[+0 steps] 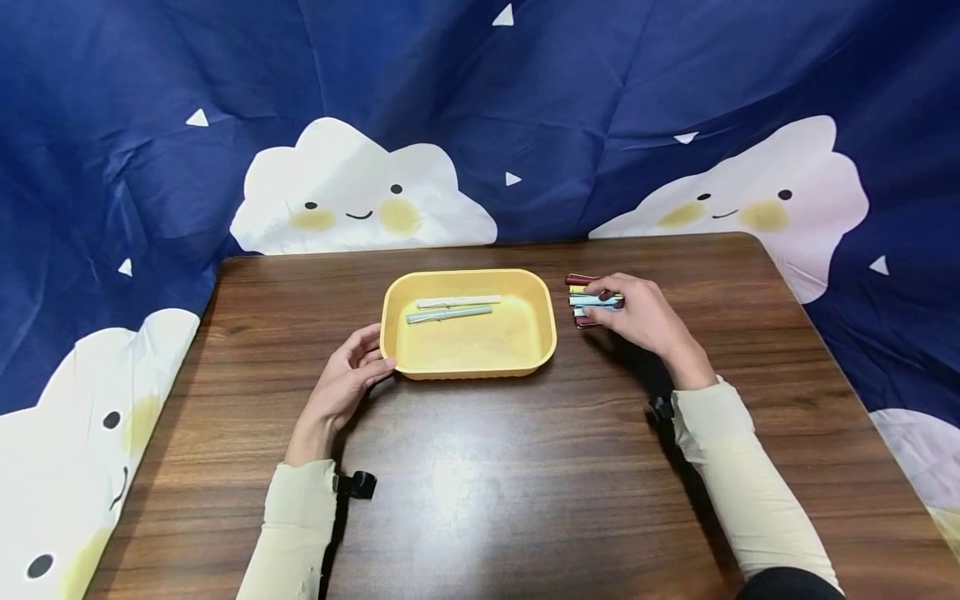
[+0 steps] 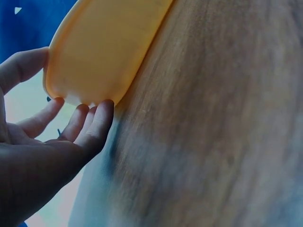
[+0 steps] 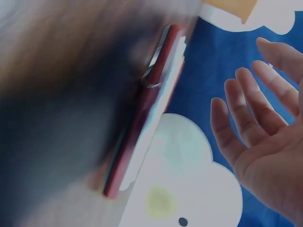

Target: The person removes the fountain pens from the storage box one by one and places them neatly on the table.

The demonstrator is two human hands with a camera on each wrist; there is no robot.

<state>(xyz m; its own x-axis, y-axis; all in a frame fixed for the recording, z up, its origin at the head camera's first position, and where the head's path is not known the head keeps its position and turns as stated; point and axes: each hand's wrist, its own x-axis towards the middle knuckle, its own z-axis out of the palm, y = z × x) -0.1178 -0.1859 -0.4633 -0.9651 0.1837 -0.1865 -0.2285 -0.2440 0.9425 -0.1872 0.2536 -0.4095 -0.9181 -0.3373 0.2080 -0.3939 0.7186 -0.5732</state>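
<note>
While the yellow tray [image 1: 480, 354], two pens [image 1: 453, 314] inside, is clasped by the left hand [image 1: 345, 379], presumably for steadiness, the grouped pens [image 1: 582, 301] beside it on the bench [image 1: 525, 483] are overhung by the right hand [image 1: 637, 312], its grip parted.

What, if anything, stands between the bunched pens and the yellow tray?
Nothing loose visible: from the bunched pens, just a strip of table, then the raised right rim of the yellow tray.
</note>
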